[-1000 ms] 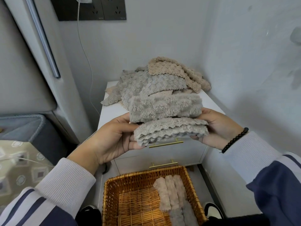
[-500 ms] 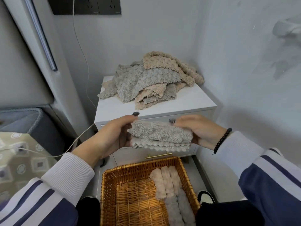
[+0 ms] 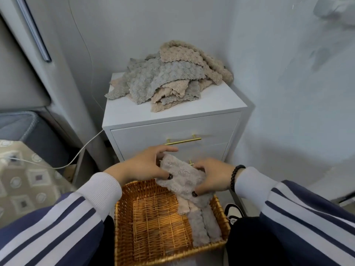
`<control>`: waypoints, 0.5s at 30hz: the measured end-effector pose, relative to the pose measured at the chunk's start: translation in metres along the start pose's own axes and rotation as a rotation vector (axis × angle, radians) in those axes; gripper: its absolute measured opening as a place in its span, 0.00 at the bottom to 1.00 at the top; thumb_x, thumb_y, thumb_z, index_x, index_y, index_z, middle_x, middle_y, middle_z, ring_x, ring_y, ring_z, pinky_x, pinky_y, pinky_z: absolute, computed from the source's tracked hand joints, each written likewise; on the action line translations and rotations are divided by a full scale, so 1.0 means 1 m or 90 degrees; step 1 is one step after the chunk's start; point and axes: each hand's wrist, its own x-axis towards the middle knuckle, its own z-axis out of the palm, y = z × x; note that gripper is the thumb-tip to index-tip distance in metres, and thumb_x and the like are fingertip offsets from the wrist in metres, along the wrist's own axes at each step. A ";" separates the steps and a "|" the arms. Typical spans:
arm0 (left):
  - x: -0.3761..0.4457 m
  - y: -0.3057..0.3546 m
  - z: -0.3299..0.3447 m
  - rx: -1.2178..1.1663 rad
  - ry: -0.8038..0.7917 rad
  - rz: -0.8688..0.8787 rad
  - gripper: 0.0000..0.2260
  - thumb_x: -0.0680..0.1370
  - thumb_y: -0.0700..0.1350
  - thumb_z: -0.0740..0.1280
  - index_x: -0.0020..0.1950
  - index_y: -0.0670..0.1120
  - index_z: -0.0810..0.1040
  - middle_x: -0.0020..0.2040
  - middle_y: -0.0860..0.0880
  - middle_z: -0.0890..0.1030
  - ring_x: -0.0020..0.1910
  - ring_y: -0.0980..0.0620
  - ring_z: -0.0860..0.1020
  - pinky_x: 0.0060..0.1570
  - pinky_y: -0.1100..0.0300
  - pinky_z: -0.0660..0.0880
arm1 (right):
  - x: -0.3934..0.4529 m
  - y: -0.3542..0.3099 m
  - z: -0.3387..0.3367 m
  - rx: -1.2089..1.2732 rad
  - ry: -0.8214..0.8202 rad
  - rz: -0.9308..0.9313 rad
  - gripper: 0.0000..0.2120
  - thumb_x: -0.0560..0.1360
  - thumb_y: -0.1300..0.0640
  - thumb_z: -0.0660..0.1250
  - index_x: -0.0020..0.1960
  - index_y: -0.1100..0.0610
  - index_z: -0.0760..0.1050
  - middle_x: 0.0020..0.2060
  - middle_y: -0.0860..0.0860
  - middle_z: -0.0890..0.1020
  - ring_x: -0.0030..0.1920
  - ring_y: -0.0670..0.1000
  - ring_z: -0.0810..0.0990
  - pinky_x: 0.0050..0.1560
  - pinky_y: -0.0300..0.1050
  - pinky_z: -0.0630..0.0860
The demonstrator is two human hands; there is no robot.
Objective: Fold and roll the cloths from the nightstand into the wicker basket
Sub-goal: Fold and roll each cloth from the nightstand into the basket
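Note:
A folded grey fleecy cloth (image 3: 181,174) is held just above the far rim of the wicker basket (image 3: 149,223). My left hand (image 3: 143,166) pinches its left end with thumb and fingers. My right hand (image 3: 213,177) grips its right end, thumb on the near side. Several rolled cloths (image 3: 199,221), beige and grey, lie side by side along the basket's right side. A loose pile of grey and beige cloths (image 3: 171,77) sits on the white nightstand (image 3: 217,100) behind.
The nightstand has two drawers with gold handles (image 3: 182,141). A white cable (image 3: 82,150) runs from the left past the nightstand. A bed with a patterned cover (image 3: 25,179) stands at the left. A shoe (image 3: 233,213) lies right of the basket. Walls close in behind and right.
Both hands have lowered the folded cloth from chest height in front of the pile down to just above the basket. The view has tilted downward.

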 end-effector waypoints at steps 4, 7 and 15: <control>0.016 -0.026 0.028 0.096 0.001 -0.014 0.29 0.69 0.39 0.75 0.67 0.57 0.72 0.62 0.53 0.76 0.61 0.55 0.74 0.60 0.58 0.74 | 0.020 0.011 0.038 -0.090 -0.050 0.090 0.21 0.68 0.49 0.73 0.57 0.53 0.70 0.53 0.52 0.76 0.54 0.54 0.76 0.53 0.49 0.77; 0.026 -0.049 0.050 0.084 0.047 -0.034 0.27 0.68 0.37 0.74 0.65 0.53 0.75 0.56 0.54 0.79 0.55 0.55 0.78 0.54 0.59 0.78 | 0.036 0.023 0.070 -0.120 -0.041 0.107 0.28 0.70 0.50 0.71 0.66 0.55 0.64 0.61 0.55 0.72 0.61 0.57 0.72 0.61 0.54 0.73; 0.044 -0.113 0.104 0.121 0.168 -0.233 0.21 0.71 0.46 0.73 0.61 0.49 0.71 0.56 0.47 0.73 0.53 0.48 0.74 0.53 0.58 0.73 | 0.072 0.053 0.163 0.050 -0.019 0.272 0.35 0.73 0.54 0.66 0.76 0.54 0.54 0.62 0.56 0.74 0.59 0.58 0.76 0.58 0.51 0.76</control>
